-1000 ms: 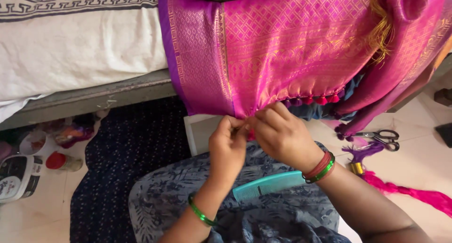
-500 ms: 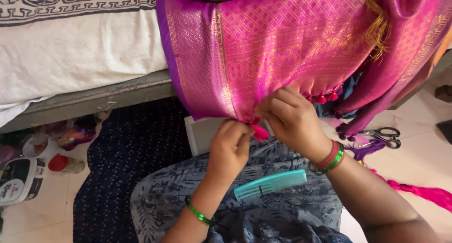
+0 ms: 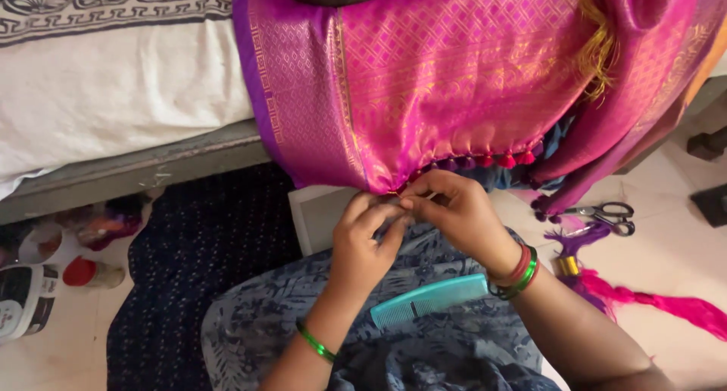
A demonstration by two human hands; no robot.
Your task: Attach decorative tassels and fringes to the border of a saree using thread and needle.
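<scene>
Bare forearms, bangles at both wrists

The left hand [image 3: 363,243] has one thin green bangle; the right hand [image 3: 462,217] wears stacked red and green bangles. Blue-grey leaf-printed clothing covers the lap.

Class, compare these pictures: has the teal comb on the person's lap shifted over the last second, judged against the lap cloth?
No. The teal comb lies on the same spot of the blue patterned lap cloth, below the right hand; only the camera view drifted.
</scene>
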